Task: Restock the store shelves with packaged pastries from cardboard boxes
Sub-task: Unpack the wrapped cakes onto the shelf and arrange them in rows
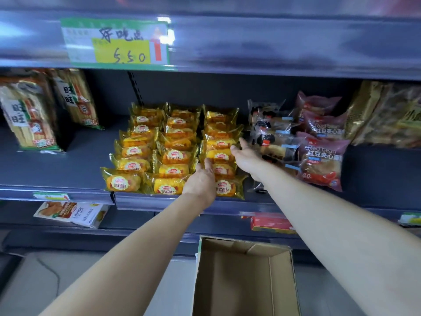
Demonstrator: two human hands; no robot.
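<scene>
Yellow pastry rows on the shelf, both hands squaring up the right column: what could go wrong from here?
1. The front pack of the right column sits at the shelf lip; a nudge from the left hand could tip it off, perhaps into the open cardboard box below.
2. The right hand is close beside the dark-wrapped buns; a sideways push may disturb that stack.
3. Squeezing the soft packs from both sides could crush them.

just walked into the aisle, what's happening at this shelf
A person is lining up yellow plastic-wrapped pastry packs on the grey metal shelf. The left hand and right hand press flat against either side of the rightmost row, squaring it up; neither holds a pack. Three rows are laid out. The open brown cardboard box below looks empty.
</scene>
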